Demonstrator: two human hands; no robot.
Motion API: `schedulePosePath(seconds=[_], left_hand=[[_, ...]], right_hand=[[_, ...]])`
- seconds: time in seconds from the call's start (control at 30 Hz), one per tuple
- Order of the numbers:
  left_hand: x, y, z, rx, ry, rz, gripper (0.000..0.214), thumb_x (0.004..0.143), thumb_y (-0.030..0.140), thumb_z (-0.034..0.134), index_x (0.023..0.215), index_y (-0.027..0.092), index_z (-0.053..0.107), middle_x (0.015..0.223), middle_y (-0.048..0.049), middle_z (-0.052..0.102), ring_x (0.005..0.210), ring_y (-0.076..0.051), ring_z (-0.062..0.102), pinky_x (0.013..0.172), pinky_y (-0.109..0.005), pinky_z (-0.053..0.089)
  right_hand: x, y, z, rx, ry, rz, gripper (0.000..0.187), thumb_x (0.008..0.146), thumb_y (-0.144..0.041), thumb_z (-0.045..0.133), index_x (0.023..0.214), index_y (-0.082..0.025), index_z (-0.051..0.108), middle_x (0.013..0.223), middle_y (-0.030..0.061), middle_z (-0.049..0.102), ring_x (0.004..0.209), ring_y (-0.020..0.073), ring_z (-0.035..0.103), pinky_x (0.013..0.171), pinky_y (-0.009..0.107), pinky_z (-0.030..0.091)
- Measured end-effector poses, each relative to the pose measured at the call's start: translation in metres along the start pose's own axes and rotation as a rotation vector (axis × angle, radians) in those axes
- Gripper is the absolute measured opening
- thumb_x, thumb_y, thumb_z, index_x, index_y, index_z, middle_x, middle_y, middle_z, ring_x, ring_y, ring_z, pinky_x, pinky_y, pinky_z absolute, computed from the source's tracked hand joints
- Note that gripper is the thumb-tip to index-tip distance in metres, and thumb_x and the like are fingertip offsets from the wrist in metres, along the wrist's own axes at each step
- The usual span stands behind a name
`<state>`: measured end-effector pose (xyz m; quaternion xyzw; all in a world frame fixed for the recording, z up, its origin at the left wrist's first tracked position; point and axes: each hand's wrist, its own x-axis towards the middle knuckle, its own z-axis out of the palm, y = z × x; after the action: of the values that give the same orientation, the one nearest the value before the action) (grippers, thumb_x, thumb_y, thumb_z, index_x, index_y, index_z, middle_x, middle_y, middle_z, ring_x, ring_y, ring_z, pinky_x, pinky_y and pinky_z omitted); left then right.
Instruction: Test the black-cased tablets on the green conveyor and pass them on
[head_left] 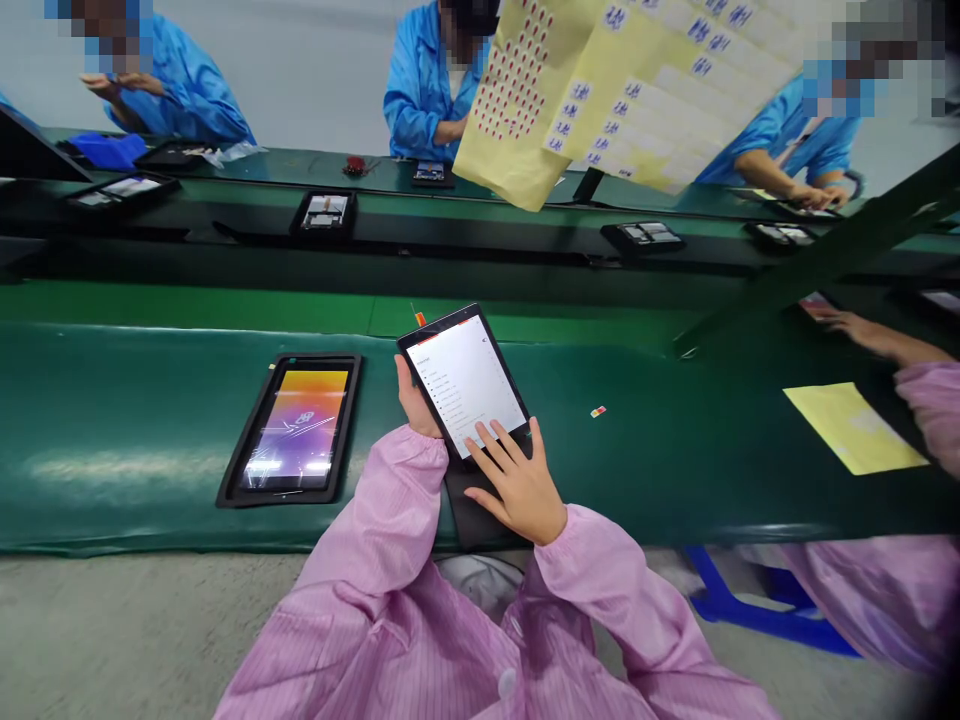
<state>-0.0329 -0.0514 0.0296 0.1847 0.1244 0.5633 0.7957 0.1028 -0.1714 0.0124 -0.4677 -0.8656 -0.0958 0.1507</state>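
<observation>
Pink sleeves overhang a green conveyor belt.

The tablet is black with a white screen, the smock pink-striped, the belt green.

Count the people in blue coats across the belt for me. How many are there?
3. One person is at the far left, one person is in the middle, and one person is at the right, partly behind the yellow sheet. More could be hidden.

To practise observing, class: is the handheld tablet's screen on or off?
On: the tablet shows a lit white page of text lines.
</observation>
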Motion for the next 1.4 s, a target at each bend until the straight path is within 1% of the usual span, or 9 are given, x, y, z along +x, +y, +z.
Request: schedulePosePath(seconds=[0.17,0.4,0.53,0.7,0.83,0.93,1.13,1.3,1.4], left_hand=[[0.001,0.001,0.0,0.009,-0.028,-0.008,0.085,0.08,0.08,0.023,0.131,0.02,0.055,0.133,-0.01,0.057,0.132,-0.037,0.042,0.105,-0.056,0.036],[-0.001,-0.002,0.001,0.018,-0.063,-0.068,0.085,0.081,0.078,0.027,0.129,0.015,0.056,0.131,-0.013,0.059,0.13,-0.038,0.045,0.106,-0.055,0.035],[-0.006,-0.005,0.008,0.015,-0.077,-0.103,0.079,0.085,0.072,0.029,0.13,0.013,0.054,0.134,-0.0126,0.056,0.131,-0.035,0.044,0.108,-0.051,0.034],[-0.009,-0.012,0.007,-0.018,-0.121,-0.135,0.073,0.088,0.067,0.033,0.128,0.011,0.056,0.133,-0.0128,0.058,0.132,-0.034,0.043,0.11,-0.049,0.032],[-0.008,-0.017,0.001,-0.012,-0.104,-0.154,0.071,0.087,0.067,0.036,0.128,0.012,0.055,0.133,-0.0124,0.057,0.134,-0.033,0.041,0.112,-0.048,0.03],[-0.006,-0.019,-0.002,-0.004,-0.096,-0.144,0.069,0.088,0.065,0.037,0.129,0.012,0.055,0.134,-0.0121,0.056,0.134,-0.033,0.041,0.112,-0.047,0.03],[-0.007,-0.02,-0.003,0.029,-0.107,-0.108,0.065,0.088,0.063,0.039,0.126,0.013,0.057,0.129,-0.0114,0.06,0.131,-0.033,0.045,0.111,-0.047,0.031],[-0.012,-0.021,-0.009,0.128,-0.119,-0.122,0.066,0.082,0.066,0.048,0.122,0.015,0.061,0.129,-0.0103,0.061,0.133,-0.033,0.043,0.112,-0.047,0.031],[-0.015,-0.02,-0.018,0.185,-0.058,-0.111,0.059,0.08,0.062,0.055,0.115,0.016,0.065,0.124,-0.0091,0.064,0.133,-0.034,0.042,0.113,-0.047,0.03]], right_hand=[[0.009,0.008,-0.012,0.018,0.15,-0.021,0.046,0.095,-0.043,0.044,0.131,-0.018,0.053,0.138,0.012,0.055,0.129,0.0284,0.048,0.115,0.064,0.0],[0.034,0.055,-0.037,0.172,0.392,0.18,0.036,0.094,-0.028,0.047,0.129,-0.022,0.056,0.136,0.0116,0.056,0.129,0.0254,0.05,0.11,0.051,0.036],[0.064,0.079,-0.053,0.317,0.447,0.212,0.034,0.094,-0.03,0.047,0.125,-0.021,0.058,0.136,0.0112,0.056,0.129,0.0241,0.05,0.106,0.046,0.043],[0.101,0.093,-0.071,0.454,0.381,0.155,0.033,0.094,-0.034,0.047,0.122,-0.021,0.059,0.132,0.0096,0.059,0.124,0.0223,0.053,0.105,0.043,0.043],[0.115,0.093,-0.078,0.561,0.231,0.139,0.028,0.093,-0.033,0.049,0.113,-0.019,0.063,0.114,0.0081,0.069,0.106,0.0216,0.064,0.09,0.036,0.051],[0.12,0.089,-0.082,0.632,0.137,0.139,0.022,0.092,-0.031,0.051,0.102,-0.018,0.066,0.099,0.0054,0.073,0.089,0.0191,0.067,0.075,0.03,0.051],[0.126,0.087,-0.088,0.705,0.095,0.078,0.013,0.088,-0.026,0.056,0.089,-0.016,0.066,0.088,0.004,0.072,0.077,0.0152,0.065,0.073,0.027,0.049],[0.126,0.088,-0.099,0.727,0.04,0.052,0.016,0.087,-0.032,0.058,0.085,-0.017,0.064,0.077,0.0018,0.069,0.065,0.0123,0.06,0.058,0.023,0.045],[0.121,0.084,-0.108,0.722,0.01,0.012,0.02,0.088,-0.036,0.057,0.083,-0.017,0.062,0.073,0.0009,0.066,0.061,0.0115,0.057,0.056,0.023,0.043]])
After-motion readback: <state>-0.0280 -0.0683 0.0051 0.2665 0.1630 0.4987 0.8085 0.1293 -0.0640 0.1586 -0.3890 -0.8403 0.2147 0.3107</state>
